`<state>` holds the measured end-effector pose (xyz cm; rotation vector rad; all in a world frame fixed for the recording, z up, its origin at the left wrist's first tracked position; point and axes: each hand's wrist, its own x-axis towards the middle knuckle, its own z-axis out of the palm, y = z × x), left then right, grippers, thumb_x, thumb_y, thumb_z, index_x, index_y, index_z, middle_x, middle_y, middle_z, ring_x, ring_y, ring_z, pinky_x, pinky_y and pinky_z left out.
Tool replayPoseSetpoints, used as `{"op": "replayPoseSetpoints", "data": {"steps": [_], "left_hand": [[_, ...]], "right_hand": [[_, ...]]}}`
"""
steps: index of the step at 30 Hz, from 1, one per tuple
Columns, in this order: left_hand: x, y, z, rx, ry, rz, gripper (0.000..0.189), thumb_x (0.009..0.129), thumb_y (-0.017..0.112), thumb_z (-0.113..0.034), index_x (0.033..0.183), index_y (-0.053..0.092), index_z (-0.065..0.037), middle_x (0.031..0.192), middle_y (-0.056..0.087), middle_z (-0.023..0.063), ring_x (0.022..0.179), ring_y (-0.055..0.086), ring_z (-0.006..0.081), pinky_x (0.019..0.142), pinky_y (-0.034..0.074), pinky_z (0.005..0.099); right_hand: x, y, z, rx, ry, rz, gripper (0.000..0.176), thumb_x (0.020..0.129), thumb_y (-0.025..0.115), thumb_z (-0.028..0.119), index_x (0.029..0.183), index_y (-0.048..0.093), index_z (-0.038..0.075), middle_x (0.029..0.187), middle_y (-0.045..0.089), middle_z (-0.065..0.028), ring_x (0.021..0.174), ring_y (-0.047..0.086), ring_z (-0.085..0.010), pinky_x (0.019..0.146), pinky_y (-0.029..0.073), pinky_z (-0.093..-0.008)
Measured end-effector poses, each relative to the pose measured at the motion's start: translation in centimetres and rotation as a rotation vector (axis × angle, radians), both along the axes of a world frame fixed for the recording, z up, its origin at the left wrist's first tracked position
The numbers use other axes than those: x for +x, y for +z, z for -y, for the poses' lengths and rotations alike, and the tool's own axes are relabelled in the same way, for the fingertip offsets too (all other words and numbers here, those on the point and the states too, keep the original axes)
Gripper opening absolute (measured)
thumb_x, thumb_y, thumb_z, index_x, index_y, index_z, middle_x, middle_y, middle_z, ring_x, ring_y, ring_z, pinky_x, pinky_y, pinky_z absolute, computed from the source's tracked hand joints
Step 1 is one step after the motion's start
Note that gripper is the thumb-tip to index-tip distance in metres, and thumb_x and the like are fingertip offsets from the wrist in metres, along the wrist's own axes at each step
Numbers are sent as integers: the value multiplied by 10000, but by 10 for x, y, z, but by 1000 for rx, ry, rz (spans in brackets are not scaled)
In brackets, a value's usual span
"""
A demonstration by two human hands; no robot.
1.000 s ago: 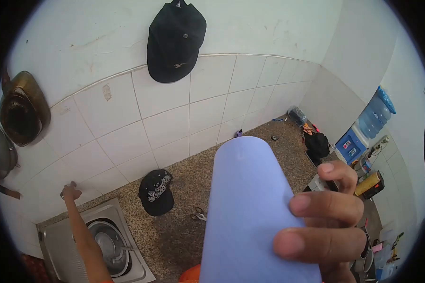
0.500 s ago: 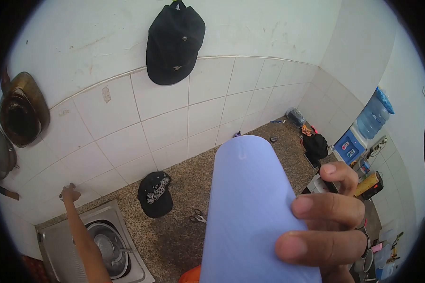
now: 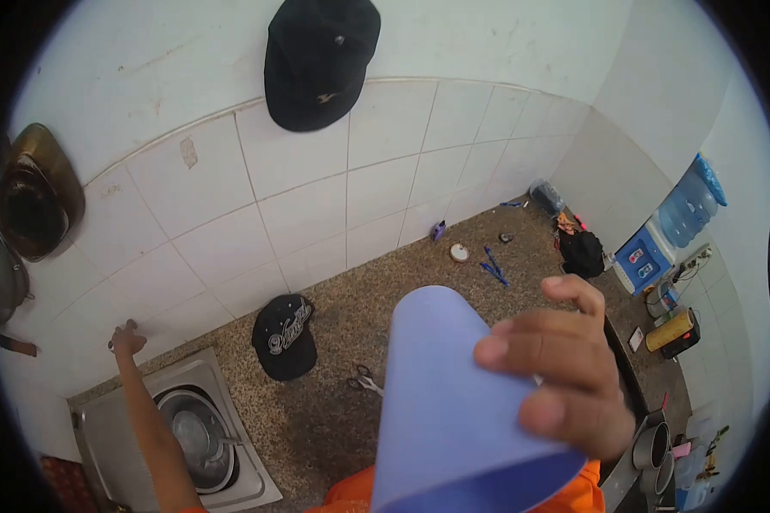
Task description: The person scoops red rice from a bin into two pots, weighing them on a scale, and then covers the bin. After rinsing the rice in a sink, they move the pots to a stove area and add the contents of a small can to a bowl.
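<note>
Close to the camera, my right hand (image 3: 565,368) grips a smooth lilac tapered tube (image 3: 445,402) from its right side, fingers curled over it. Its narrow end points away, and its wide end shows a dark blue hollow inside. My left hand (image 3: 128,339) is stretched out at the far left, against the white tiles above the steel sink (image 3: 222,376). Its fingers look curled around a small grey thing I cannot make out. A metal bowl (image 3: 198,436) sits in the sink basin below my left forearm.
On the granite counter (image 3: 334,427) lie a black cap (image 3: 284,338), scissors (image 3: 365,380), blue pens (image 3: 494,269) and a round white-topped item (image 3: 459,252). Another black cap (image 3: 321,60) hangs on the wall. Pans (image 3: 38,197) hang left; a water dispenser (image 3: 646,256) stands right.
The lilac tube has tipped and moved lower, showing its hollow wide end. My right hand has shifted left with it, uncovering pens behind. My left hand stays at the tiles.
</note>
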<state>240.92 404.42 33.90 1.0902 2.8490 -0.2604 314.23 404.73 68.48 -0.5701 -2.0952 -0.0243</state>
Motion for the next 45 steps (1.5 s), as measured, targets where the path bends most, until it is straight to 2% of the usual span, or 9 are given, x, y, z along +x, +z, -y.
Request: {"op": "replayPoseSetpoints", "data": {"steps": [2,4,5,12,13,23,29,37,45], "left_hand": [[-10,-7,-1,-47,14,-15,628,733,686,-329,1323,504,-217,1256,567,242,1213,530,443,958,453,629],[3,4,-2,-88,8,-5,628,763,675,-374,1351,492,-246,1309,569,194,1244,520,424,922,430,725],[-22,-17,1,-82,-13,-31,613,785,660,-399,1359,488,-269,1331,573,157,1252,519,407,896,415,766],[-52,-32,6,-78,-27,29,651,782,668,-432,1387,477,-286,1362,550,213,1292,487,437,984,370,734],[-18,-7,4,-67,-23,35,659,793,700,-435,1381,470,-247,1316,580,222,1269,504,430,1050,425,539],[12,15,-2,-110,49,35,611,800,689,-406,1360,489,-261,1279,552,263,1231,526,432,1024,431,520],[19,18,-3,-101,61,19,603,808,681,-430,1356,487,-271,1290,529,282,1242,511,454,1028,427,527],[17,19,-4,-70,99,128,643,764,649,-382,1378,484,-285,1393,453,270,1314,422,493,1082,364,557],[24,22,-7,-89,116,100,646,754,652,-372,1372,491,-274,1403,441,284,1318,420,486,1085,369,546]], "right_hand": [[21,-7,-22,-32,76,194,339,974,575,360,1245,493,172,1035,665,-118,877,683,-260,980,406,-557],[21,-48,-46,-65,23,-49,638,698,872,375,1224,623,113,1113,656,-69,996,659,-213,983,437,-447],[18,-59,-53,-109,60,-49,638,698,872,375,1224,623,113,1113,656,-69,996,659,-213,983,437,-447],[-1,-172,-148,-498,-40,-330,811,685,883,260,1344,486,5,1244,573,-155,1157,580,-246,1003,463,-391],[-3,-197,-166,-542,-112,-330,758,718,862,224,1337,487,-1,1247,573,-159,1150,582,-242,989,476,-383],[-6,-438,-314,-814,-432,-277,762,754,863,255,1347,472,-21,1274,579,-189,1127,606,-274,990,469,-407],[-5,-482,-341,-801,-564,-248,859,763,854,360,1401,417,-14,1354,534,-218,1226,564,-319,1017,466,-430],[20,-529,-266,-903,-572,-229,713,919,693,369,1442,374,6,1467,408,-225,1381,382,-380,1111,351,-533],[47,-557,-101,-503,-584,247,388,1019,500,284,1303,556,26,1399,473,-227,1280,455,-421,1041,401,-541]]}}
